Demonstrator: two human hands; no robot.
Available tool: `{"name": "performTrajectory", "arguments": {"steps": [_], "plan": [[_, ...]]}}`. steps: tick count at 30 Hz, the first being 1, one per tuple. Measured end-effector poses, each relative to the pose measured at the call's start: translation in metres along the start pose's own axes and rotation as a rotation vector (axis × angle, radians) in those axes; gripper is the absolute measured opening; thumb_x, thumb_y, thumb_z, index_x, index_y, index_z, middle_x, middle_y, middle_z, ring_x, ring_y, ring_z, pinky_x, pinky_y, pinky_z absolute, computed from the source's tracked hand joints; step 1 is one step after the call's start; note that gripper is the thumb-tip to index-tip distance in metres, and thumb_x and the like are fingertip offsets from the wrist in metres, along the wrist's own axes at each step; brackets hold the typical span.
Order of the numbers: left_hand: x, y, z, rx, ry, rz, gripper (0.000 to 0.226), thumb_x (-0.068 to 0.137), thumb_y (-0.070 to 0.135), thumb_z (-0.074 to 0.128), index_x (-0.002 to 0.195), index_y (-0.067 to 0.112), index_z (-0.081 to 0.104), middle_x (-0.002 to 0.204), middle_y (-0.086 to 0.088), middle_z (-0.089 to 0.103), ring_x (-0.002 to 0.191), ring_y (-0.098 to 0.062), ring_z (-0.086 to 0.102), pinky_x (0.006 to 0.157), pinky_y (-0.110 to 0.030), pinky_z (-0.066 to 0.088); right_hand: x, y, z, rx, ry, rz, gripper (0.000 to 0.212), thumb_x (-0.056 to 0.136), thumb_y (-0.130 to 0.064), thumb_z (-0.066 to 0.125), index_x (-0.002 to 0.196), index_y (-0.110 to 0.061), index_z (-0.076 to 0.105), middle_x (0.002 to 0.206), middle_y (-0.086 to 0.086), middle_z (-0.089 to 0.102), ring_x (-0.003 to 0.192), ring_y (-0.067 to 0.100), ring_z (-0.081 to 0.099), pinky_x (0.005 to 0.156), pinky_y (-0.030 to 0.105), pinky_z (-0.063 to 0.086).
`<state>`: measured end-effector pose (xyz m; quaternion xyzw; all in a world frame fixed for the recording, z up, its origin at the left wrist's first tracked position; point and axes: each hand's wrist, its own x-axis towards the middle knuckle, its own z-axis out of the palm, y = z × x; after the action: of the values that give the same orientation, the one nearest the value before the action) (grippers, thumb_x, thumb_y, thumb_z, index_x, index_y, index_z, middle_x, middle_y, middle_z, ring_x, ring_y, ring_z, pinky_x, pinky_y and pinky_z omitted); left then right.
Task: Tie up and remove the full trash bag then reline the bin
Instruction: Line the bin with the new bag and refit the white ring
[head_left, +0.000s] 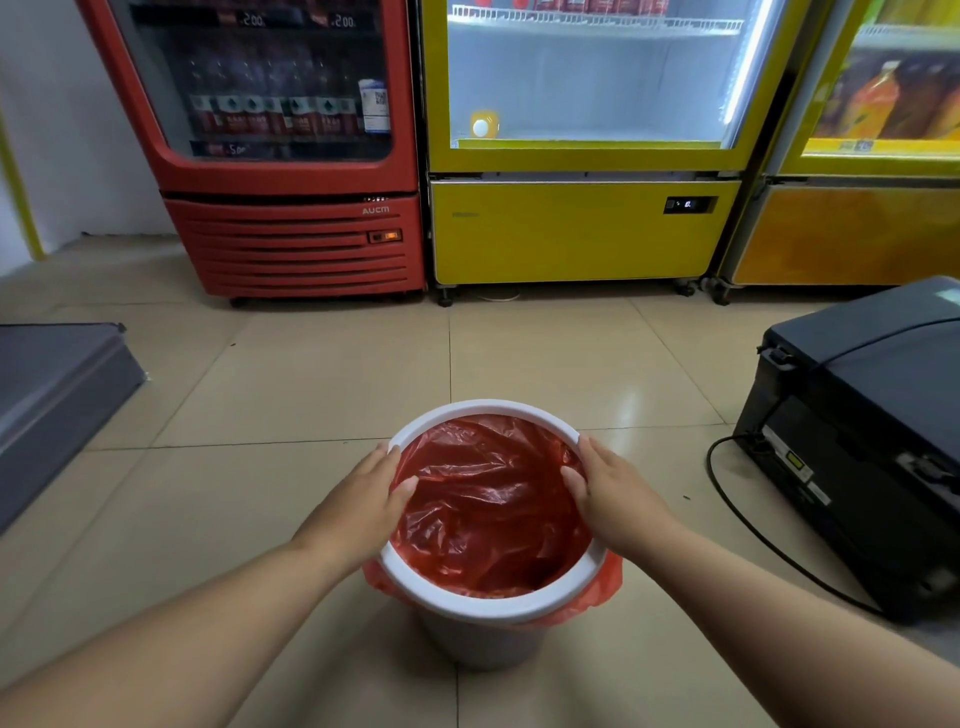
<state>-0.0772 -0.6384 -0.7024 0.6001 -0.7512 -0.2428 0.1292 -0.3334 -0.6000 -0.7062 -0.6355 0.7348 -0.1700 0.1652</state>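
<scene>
A round grey bin (480, 642) with a white ring rim (488, 608) stands on the tiled floor in front of me. A red plastic bag (493, 509) lines its inside, and the bag's edge hangs out under the ring at the near side. My left hand (363, 499) lies on the ring's left side, thumb over the inner edge against the bag. My right hand (618, 499) lies on the ring's right side in the same way. The fingers of both hands look fairly straight, pressing on the ring.
A red drinks fridge (291, 156), a yellow fridge (582, 156) and another yellow one (883, 156) stand at the back. A black machine (872, 441) with a cable sits on the floor at right. A grey box (52, 405) lies at left.
</scene>
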Motion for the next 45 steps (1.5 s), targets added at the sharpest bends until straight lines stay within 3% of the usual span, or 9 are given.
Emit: {"name": "performTrajectory", "arguments": {"steps": [4, 9, 15, 20, 25, 30, 33, 37, 45], "plan": [[0.004, -0.006, 0.004, -0.061, 0.056, 0.007, 0.039, 0.100, 0.024, 0.031, 0.138, 0.017, 0.036, 0.150, -0.003, 0.033, 0.140, -0.021, 0.032, 0.109, -0.034, 0.032, 0.000, 0.003, 0.007, 0.034, 0.023, 0.075, 0.035, 0.100, -0.027, 0.031, 0.130, -0.012, 0.041, 0.132, 0.007, 0.049, 0.119, 0.028, 0.050, 0.087, 0.034, 0.042], [0.007, -0.010, 0.011, -0.060, 0.099, -0.043, 0.047, 0.101, 0.024, 0.028, 0.147, 0.015, 0.027, 0.156, -0.002, 0.024, 0.145, -0.016, 0.021, 0.116, -0.029, 0.019, -0.002, 0.006, 0.011, 0.055, 0.015, 0.117, 0.047, 0.102, -0.023, 0.027, 0.148, -0.018, 0.024, 0.157, 0.004, 0.022, 0.143, 0.021, 0.028, 0.111, 0.029, 0.028], [0.005, -0.010, 0.020, -0.083, 0.132, -0.050, 0.047, 0.101, 0.025, 0.027, 0.147, 0.015, 0.027, 0.156, 0.000, 0.024, 0.144, -0.015, 0.022, 0.115, -0.027, 0.019, -0.004, 0.008, 0.012, 0.087, 0.045, 0.132, 0.045, 0.101, -0.023, 0.027, 0.146, -0.018, 0.029, 0.154, 0.003, 0.031, 0.139, 0.024, 0.035, 0.109, 0.032, 0.032], [0.013, -0.007, 0.009, -0.089, 0.142, -0.083, 0.041, 0.099, 0.023, 0.034, 0.138, 0.011, 0.043, 0.144, -0.005, 0.045, 0.133, -0.018, 0.041, 0.108, -0.030, 0.032, 0.009, 0.006, 0.004, 0.069, 0.047, 0.190, 0.026, 0.098, -0.023, 0.035, 0.117, -0.012, 0.049, 0.108, 0.009, 0.063, 0.087, 0.026, 0.056, 0.073, 0.033, 0.044], [0.040, -0.003, -0.003, -0.109, 0.125, -0.126, 0.027, 0.095, 0.020, 0.040, 0.113, 0.016, 0.059, 0.115, -0.003, 0.064, 0.103, -0.022, 0.058, 0.080, -0.029, 0.042, 0.044, 0.002, -0.011, 0.107, 0.051, 0.247, 0.037, 0.097, -0.030, 0.042, 0.128, -0.012, 0.053, 0.126, 0.008, 0.061, 0.117, 0.028, 0.054, 0.092, 0.033, 0.041], [0.067, -0.002, -0.002, -0.134, 0.066, -0.147, 0.029, 0.095, 0.023, 0.040, 0.088, 0.010, 0.065, 0.092, -0.015, 0.069, 0.085, -0.032, 0.060, 0.066, -0.031, 0.035, 0.071, -0.009, -0.017, 0.163, -0.071, 0.301, 0.037, 0.096, -0.033, 0.046, 0.097, -0.006, 0.071, 0.098, 0.016, 0.071, 0.094, 0.032, 0.063, 0.077, 0.033, 0.046], [0.075, -0.002, -0.002, -0.236, 0.075, -0.184, 0.026, 0.095, 0.023, 0.043, 0.080, 0.020, 0.064, 0.087, -0.014, 0.068, 0.088, -0.034, 0.063, 0.071, -0.030, 0.039, 0.075, -0.009, -0.018, 0.235, -0.086, 0.338, 0.031, 0.093, -0.032, 0.054, 0.098, -0.009, 0.075, 0.096, 0.016, 0.073, 0.093, 0.032, 0.066, 0.082, 0.036, 0.052], [0.077, 0.003, -0.001, -0.451, 0.125, -0.275, 0.028, 0.094, 0.024, 0.051, 0.114, 0.015, 0.068, 0.117, -0.005, 0.069, 0.107, -0.026, 0.063, 0.099, -0.038, 0.047, 0.079, 0.001, -0.017, 0.449, -0.099, 0.419, 0.020, 0.088, -0.025, 0.064, 0.101, -0.015, 0.075, 0.094, 0.012, 0.074, 0.088, 0.028, 0.069, 0.084, 0.037, 0.056], [0.078, -0.001, 0.002, -0.617, 0.107, -0.350, 0.020, 0.092, 0.023, 0.055, 0.103, 0.019, 0.072, 0.095, -0.006, 0.074, 0.088, -0.029, 0.069, 0.091, -0.045, 0.053, 0.083, 0.008, -0.008, 0.644, -0.143, 0.472, 0.018, 0.084, -0.013, 0.067, 0.070, -0.022, 0.073, 0.081, 0.015, 0.074, 0.082, 0.035, 0.070, 0.087, 0.049, 0.056]]}}
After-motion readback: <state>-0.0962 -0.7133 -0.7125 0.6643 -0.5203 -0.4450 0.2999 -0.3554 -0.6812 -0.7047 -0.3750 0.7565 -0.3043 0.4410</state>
